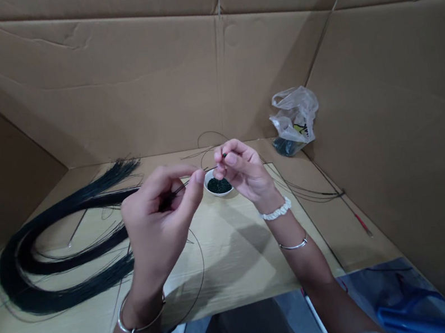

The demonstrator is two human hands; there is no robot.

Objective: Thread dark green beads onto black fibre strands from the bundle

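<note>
My left hand (160, 216) is closed, thumb against forefinger, round several thin dark wires (179, 189) whose tips stick out toward the right hand. My right hand (247, 173) pinches a small dark green bead (224, 155) between thumb and finger, a little beyond the wire tips. Whether wire and bead touch, I cannot tell. Below and just behind the fingertips stands a small white bowl (221, 194) holding many tiny dark green pieces. At the left, a thick curved bundle of dark wire (12, 275) lies on the board, partly hidden by my left hand.
Cardboard walls (139, 78) enclose the back and sides of the pale board (221, 263). A clear plastic bag (296, 111) with dark contents sits in the back right corner. Loose wires (307, 189) and a thin red-ended tool (362, 224) lie along the right side.
</note>
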